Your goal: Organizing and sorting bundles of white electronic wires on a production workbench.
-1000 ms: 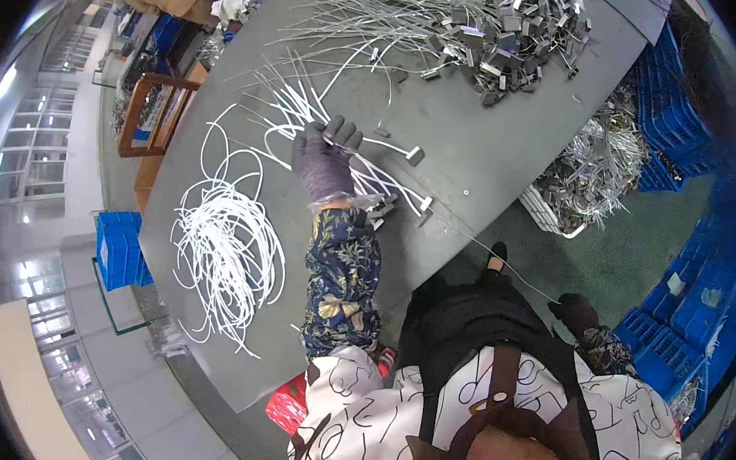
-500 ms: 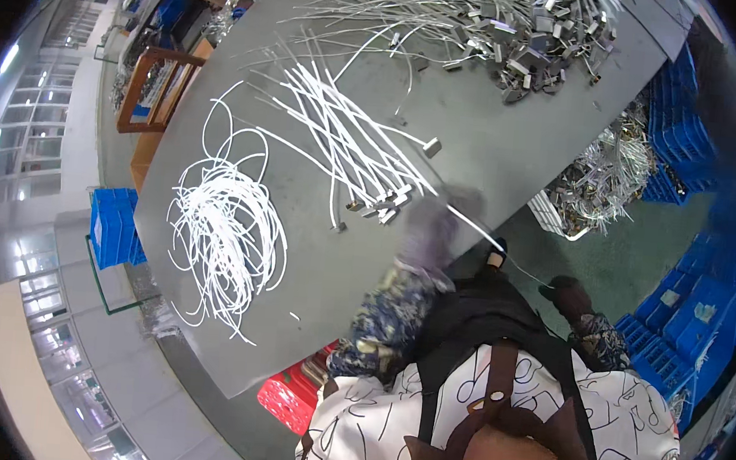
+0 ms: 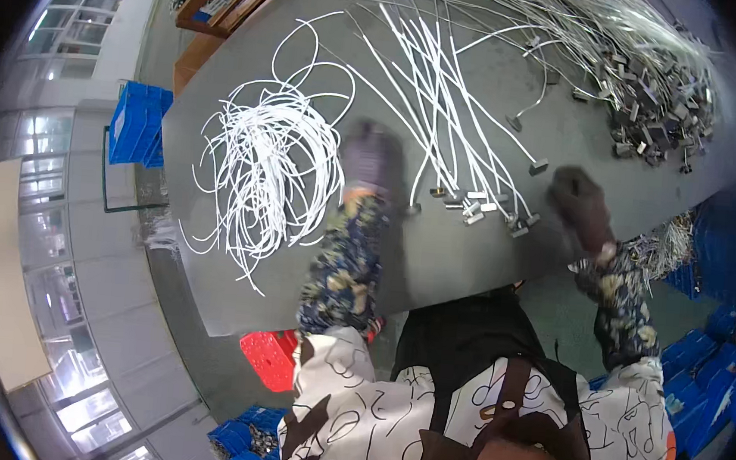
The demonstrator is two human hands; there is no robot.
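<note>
Both hands gloved: left hand (image 3: 372,159) grey-purple, right hand (image 3: 583,210) dark. Floral-patterned dark sleeve covers; white top with black line print; brown apron straps.

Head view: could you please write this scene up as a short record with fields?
Surface: grey worktable
Left hand: gloved, over the table between the loose white cable tangle and the straight cable bundle; blurred
Right hand: gloved, near the bundle's metal end connectors; blurred
Far right: heap of metal parts
Floor: blue crates
</note>
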